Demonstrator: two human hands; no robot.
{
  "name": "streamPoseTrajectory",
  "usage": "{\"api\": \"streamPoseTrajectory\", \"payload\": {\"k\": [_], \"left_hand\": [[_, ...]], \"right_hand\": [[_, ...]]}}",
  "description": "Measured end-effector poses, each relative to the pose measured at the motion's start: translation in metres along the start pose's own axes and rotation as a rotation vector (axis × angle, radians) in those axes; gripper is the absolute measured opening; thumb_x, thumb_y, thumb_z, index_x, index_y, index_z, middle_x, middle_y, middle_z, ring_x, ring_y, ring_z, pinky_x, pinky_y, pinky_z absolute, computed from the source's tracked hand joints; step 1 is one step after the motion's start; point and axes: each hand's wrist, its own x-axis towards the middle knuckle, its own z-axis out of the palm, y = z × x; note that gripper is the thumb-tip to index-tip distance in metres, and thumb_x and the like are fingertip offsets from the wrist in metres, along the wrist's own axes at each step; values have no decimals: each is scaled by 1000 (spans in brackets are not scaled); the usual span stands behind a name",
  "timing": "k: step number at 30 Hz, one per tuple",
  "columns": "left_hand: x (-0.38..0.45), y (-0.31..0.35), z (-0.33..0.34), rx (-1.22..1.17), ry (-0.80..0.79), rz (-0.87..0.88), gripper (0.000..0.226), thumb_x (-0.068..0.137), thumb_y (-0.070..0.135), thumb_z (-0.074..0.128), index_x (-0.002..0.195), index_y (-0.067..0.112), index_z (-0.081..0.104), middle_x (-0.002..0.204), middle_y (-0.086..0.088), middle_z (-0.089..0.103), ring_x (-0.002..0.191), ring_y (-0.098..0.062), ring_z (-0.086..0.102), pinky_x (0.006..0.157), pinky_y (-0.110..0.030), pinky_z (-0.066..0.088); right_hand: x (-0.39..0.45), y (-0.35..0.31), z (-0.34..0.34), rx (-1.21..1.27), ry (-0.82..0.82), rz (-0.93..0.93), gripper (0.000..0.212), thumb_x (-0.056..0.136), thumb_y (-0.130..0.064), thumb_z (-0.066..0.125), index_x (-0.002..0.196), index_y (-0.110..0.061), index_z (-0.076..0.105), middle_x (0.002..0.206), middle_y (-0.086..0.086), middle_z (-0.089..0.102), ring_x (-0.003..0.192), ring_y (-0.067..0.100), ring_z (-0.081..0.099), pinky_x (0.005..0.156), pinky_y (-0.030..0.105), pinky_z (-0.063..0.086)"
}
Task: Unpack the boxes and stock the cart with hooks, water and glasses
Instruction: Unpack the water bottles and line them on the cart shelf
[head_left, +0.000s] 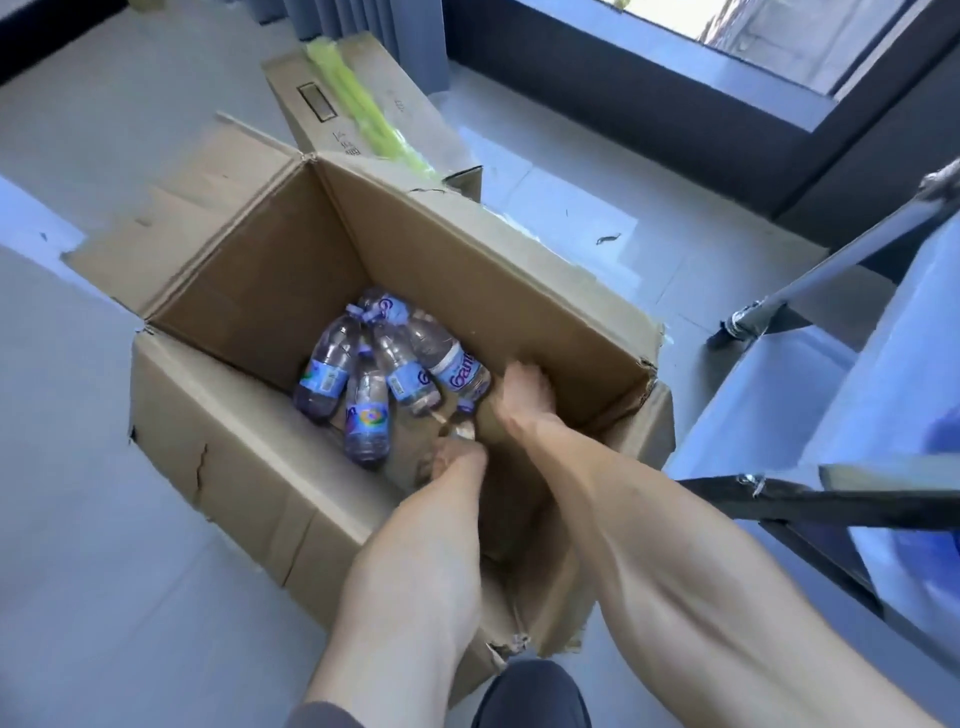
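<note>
Our left hand pinches a cap, our right hand is blurred, grip unclear; the water bottles look small, smooth and light, best held by the neck.

Views: one only — the head camera, so no second view shared the scene.
Position: worn above an open cardboard box on the floor.
Facing: forward and steeply down into the box.
Nearness: close — both forearms ran from the bottom edge into the box.
Lens: wide-angle, with straight lines bending at the edges.
</note>
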Motion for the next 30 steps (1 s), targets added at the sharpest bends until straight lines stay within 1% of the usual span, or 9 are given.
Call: {"api": "streamPoseTrajectory", "payload": {"k": [3, 7, 10, 14, 17, 20, 23, 27, 30], "left_hand": [[25, 3, 12, 101, 87, -82, 49, 105, 20, 36, 148, -2, 26, 150, -30, 32, 137, -48, 31, 111, -53, 29], [50, 2, 15, 168, 83, -102, 65, 101, 31, 51, 148, -2, 22, 147, -31, 37, 133, -51, 35, 108, -56, 35], [56, -5, 22, 205, 116, -79, 52, 104, 18, 41, 147, -2, 21, 144, -31, 41, 131, -50, 40, 106, -53, 38], [47, -3, 16, 167, 104, -80, 55, 102, 22, 44, 146, -3, 23, 144, -29, 42, 132, -47, 41, 107, -52, 38], [28, 6, -7, 111, 17, -23, 69, 94, 32, 62, 146, -1, 31, 148, -19, 43, 136, -36, 42, 110, -44, 39], [6, 4, -34, 46, -41, 44, 62, 91, 38, 66, 141, 6, 49, 145, -9, 51, 133, -26, 49, 106, -34, 41], [-18, -6, -46, -30, -11, 54, 57, 95, 41, 59, 140, 7, 50, 145, -9, 51, 132, -27, 50, 104, -33, 40], [-62, -18, -58, -69, 13, 85, 62, 85, 28, 72, 137, 1, 51, 141, -14, 54, 130, -29, 52, 105, -34, 44], [-99, -27, -62, -143, 79, 132, 58, 88, 31, 70, 135, 2, 52, 139, -15, 56, 128, -31, 54, 103, -35, 44]], "right_hand": [[26, -5, 16, 87, 40, 34, 32, 88, -16, 60, 118, -7, 62, 120, 19, 64, 114, 37, 58, 93, 39, 47], [39, -1, 38, 150, 32, 165, 32, 88, -18, 62, 119, -10, 64, 122, 16, 65, 115, 34, 59, 91, 38, 49], [34, 2, 43, 223, 68, 240, 27, 85, -15, 62, 109, -7, 70, 113, 18, 69, 107, 36, 65, 83, 37, 52], [29, -2, 29, 323, 85, 285, 29, 84, -11, 61, 112, -10, 69, 117, 16, 68, 110, 33, 63, 84, 35, 52], [16, -3, 9, 336, 92, 219, 33, 84, -13, 62, 116, -9, 65, 120, 16, 66, 113, 33, 61, 87, 35, 50], [-9, -3, -10, 323, 76, 135, 33, 84, -14, 62, 116, -8, 64, 118, 16, 67, 112, 34, 61, 89, 35, 49], [-36, -7, -31, 339, 115, 91, 32, 82, -10, 56, 113, -8, 65, 112, 18, 68, 108, 36, 62, 89, 35, 48], [-80, -15, -52, 360, 157, 19, 39, 80, -7, 53, 117, -11, 63, 114, 16, 66, 108, 33, 61, 91, 33, 48], [-117, -14, -68, 338, 196, -45, 42, 82, -7, 52, 122, -14, 61, 118, 12, 65, 111, 30, 59, 92, 33, 47]]}}
